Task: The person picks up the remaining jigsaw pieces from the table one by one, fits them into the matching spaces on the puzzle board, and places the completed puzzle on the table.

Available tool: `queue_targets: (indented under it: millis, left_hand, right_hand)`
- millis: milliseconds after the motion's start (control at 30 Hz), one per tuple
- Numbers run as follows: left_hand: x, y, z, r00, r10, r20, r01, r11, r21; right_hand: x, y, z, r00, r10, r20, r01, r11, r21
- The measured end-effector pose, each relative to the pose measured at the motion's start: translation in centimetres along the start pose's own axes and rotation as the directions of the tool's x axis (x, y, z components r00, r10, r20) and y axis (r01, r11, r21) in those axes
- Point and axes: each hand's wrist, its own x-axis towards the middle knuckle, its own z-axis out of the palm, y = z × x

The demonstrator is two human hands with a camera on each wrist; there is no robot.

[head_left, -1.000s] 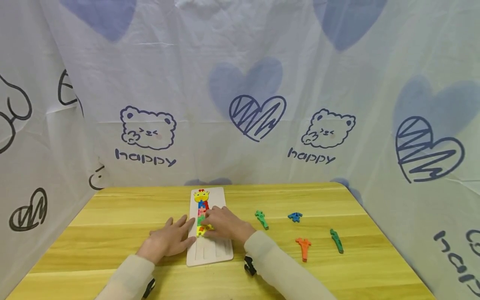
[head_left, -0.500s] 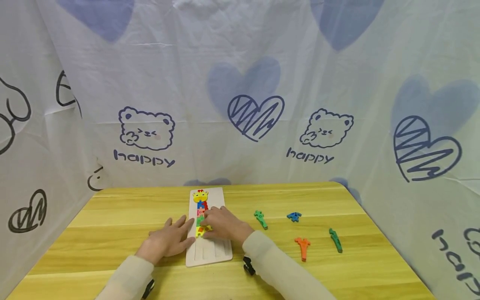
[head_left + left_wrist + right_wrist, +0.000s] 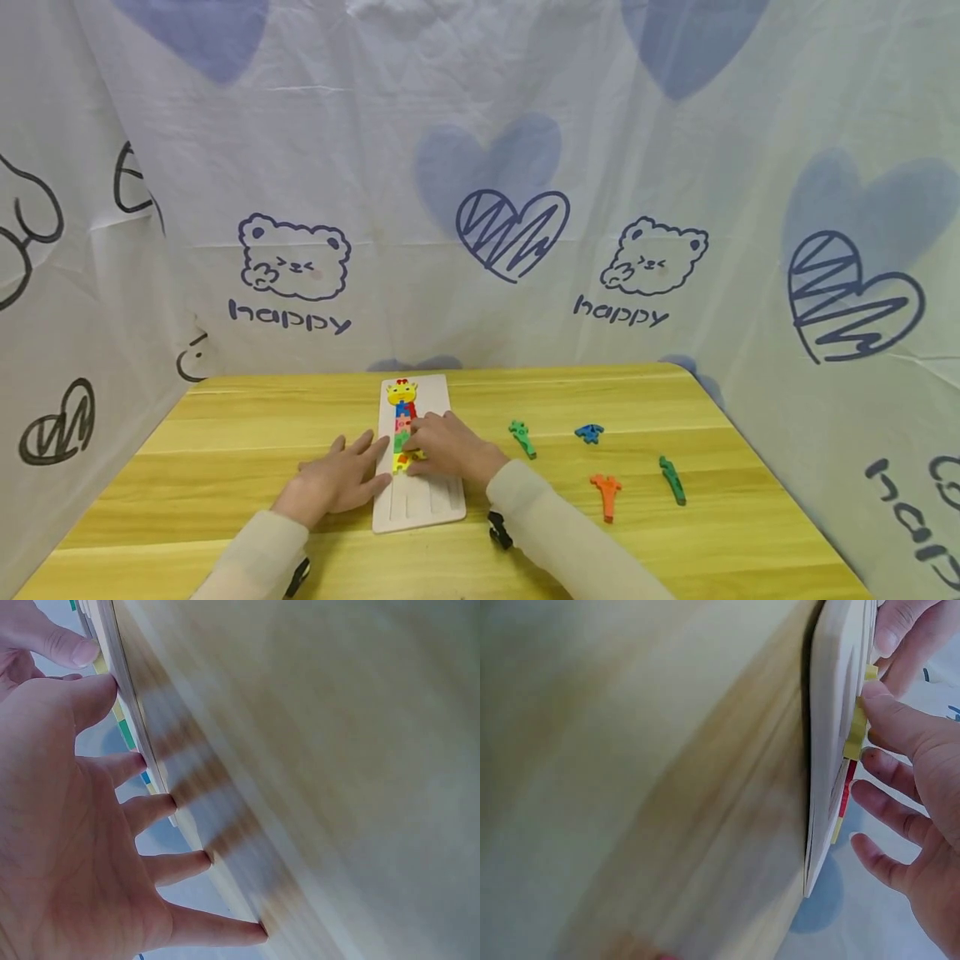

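A pale wooden puzzle board [image 3: 432,392] lies on the table, with a giraffe's yellow head [image 3: 402,395] at its far end. Blue, pink and green neck pieces run down from the head to a yellow puzzle piece [image 3: 401,462]. My right hand [image 3: 453,450] bends over the board, thumb and fingers at the yellow piece. In the right wrist view the thumb sits against that yellow piece [image 3: 856,731], and the hand partly hides it in the head view. Fingers spread, my left hand [image 3: 330,477] rests on the table, some fingertips touching the board's left edge.
Right of the board lie a light green piece [image 3: 522,439], a blue piece [image 3: 590,434], an orange piece [image 3: 607,497] and a dark green piece [image 3: 673,482]. The wooden table [image 3: 247,417] ends at a printed cloth [image 3: 412,292].
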Motion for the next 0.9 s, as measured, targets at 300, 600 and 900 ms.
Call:
queue_targets:
  millis: [300, 600, 900]
  left_hand:
    - [-0.1, 0.2, -0.1, 1.0, -0.002, -0.002, 0.002, 1.0, 0.0]
    - [-0.1, 0.1, 0.1, 1.0, -0.005, -0.003, 0.005, 1.0, -0.005]
    - [-0.2, 0.0, 0.1, 1.0, 0.004, -0.006, -0.004, 1.0, -0.009]
  right_hand:
    - [-1.4, 1.0, -1.8, 0.99, -0.064, -0.124, 0.069, 0.997, 0.04]
    - [-4.1, 4.2, -3.4, 0.976, -0.086, -0.2, 0.103, 0.992, 0.077]
    - [-8.1, 9.3, -4.1, 0.968, -0.042, -0.246, 0.063, 0.995, 0.077]
